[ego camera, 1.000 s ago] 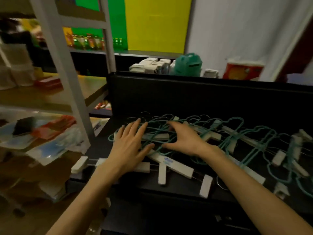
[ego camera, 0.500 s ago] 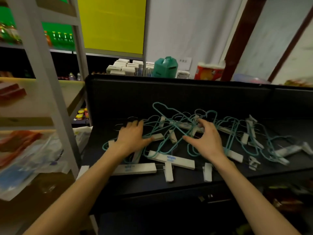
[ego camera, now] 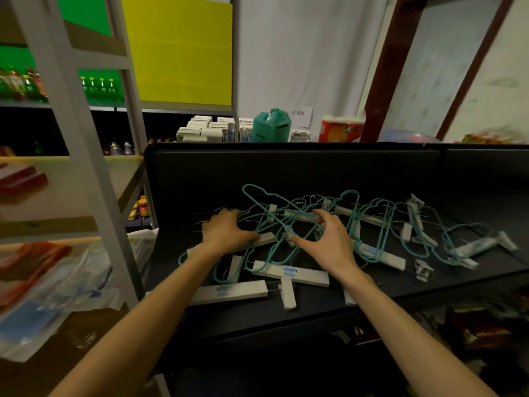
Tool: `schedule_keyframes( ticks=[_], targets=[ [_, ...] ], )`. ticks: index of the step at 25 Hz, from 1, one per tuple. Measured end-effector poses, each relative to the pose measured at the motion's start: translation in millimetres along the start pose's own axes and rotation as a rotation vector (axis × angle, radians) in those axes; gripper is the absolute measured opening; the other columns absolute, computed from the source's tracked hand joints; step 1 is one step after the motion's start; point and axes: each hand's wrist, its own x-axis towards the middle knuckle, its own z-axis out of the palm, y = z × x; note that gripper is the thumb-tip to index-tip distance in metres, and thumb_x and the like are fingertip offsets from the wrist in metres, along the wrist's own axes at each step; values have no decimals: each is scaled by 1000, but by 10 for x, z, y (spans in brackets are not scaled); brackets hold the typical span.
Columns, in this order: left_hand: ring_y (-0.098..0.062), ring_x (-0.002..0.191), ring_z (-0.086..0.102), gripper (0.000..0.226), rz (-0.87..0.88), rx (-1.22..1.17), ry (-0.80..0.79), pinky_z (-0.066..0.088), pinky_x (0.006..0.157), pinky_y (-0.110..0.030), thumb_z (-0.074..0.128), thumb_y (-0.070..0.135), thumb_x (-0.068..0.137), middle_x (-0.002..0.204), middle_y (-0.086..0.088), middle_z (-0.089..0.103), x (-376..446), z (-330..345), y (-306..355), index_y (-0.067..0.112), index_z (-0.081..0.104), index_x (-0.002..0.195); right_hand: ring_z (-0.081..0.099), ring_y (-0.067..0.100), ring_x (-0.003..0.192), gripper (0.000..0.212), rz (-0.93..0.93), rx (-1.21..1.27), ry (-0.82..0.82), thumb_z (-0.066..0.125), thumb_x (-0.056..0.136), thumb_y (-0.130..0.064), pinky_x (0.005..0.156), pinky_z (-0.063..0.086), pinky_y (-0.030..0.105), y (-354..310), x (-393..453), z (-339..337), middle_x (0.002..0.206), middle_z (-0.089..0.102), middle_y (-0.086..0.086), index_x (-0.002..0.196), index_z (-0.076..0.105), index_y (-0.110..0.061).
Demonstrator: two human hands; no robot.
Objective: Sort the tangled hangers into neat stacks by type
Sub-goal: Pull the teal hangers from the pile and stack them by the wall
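A tangle of teal wire hangers and white clip hangers with "aiqin" bars lies on a black counter. My left hand sits on the left end of the pile. Its fingers curl down into the wires and its thumb lies against a white bar. My right hand arches over the middle, with thumb and fingers curled round crossing teal wires. One teal hanger stands tilted up behind the hands. More clip hangers trail off to the right.
The counter has a black back wall. Behind it stand white boxes, a teal jug and a red pack. A grey shelf rack with bagged goods is close on the left.
Both hands went from lying flat and spread on the pile to curling into it. My right hand shifted right, and one teal hanger tipped up at the back.
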Motion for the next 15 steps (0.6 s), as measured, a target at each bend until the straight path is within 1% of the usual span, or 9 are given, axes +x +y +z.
schedule_keyframes(
  ticks=[3, 5, 8, 9, 11, 13, 15],
  targets=[
    [-28, 122, 52, 82, -24, -20, 68, 42, 102, -51, 65, 77, 67, 132, -1, 57, -15, 1, -8, 32, 58, 135, 49, 18, 126, 86, 0, 25, 4, 83, 74, -53, 104, 46, 39, 10, 10, 31, 133, 53, -2, 144, 44, -22],
    [-28, 123, 51, 82, 3, -75, 126, 44, 101, -51, 68, 77, 68, 132, -3, 54, -21, -67, -31, 31, 57, 135, 49, 18, 126, 86, -13, 35, 17, 83, 74, -52, 104, 45, 38, 14, 20, 43, 132, 52, -3, 145, 44, -22],
    [-29, 130, 44, 86, 25, -218, 234, 50, 98, -48, 70, 72, 74, 140, -5, 47, -26, -227, -73, 23, 53, 142, 46, 15, 128, 87, -39, 90, 52, 83, 75, -49, 106, 42, 35, -33, 36, 72, 135, 51, -4, 147, 42, -23],
    [-28, 132, 42, 86, 31, -223, 261, 50, 98, -46, 70, 70, 75, 142, -5, 46, -26, -289, -77, 21, 52, 144, 46, 14, 129, 87, -50, 115, 61, 83, 76, -48, 107, 42, 34, -52, 44, 82, 136, 50, -5, 147, 41, -24],
    [-28, 134, 39, 85, 84, -136, 340, 49, 100, -45, 69, 69, 77, 142, -3, 49, -28, -406, -44, 20, 51, 145, 43, 14, 132, 86, -82, 141, 84, 80, 78, -49, 110, 41, 36, -81, 40, 65, 140, 48, -6, 149, 39, -24],
    [-28, 134, 39, 84, 181, -48, 398, 46, 101, -45, 68, 68, 79, 143, 0, 52, -64, -503, 116, 20, 50, 145, 39, 15, 138, 84, -96, 145, 103, 78, 81, -48, 113, 38, 37, -52, 9, -57, 147, 44, -5, 151, 37, -24],
    [-27, 133, 42, 83, 285, 1, 402, 48, 100, -46, 66, 69, 79, 142, 2, 54, -129, -519, 390, 22, 50, 145, 38, 13, 137, 80, -89, 148, 132, 77, 83, -46, 112, 38, 34, 96, -38, -268, 143, 43, -11, 150, 38, -26]
  ],
)
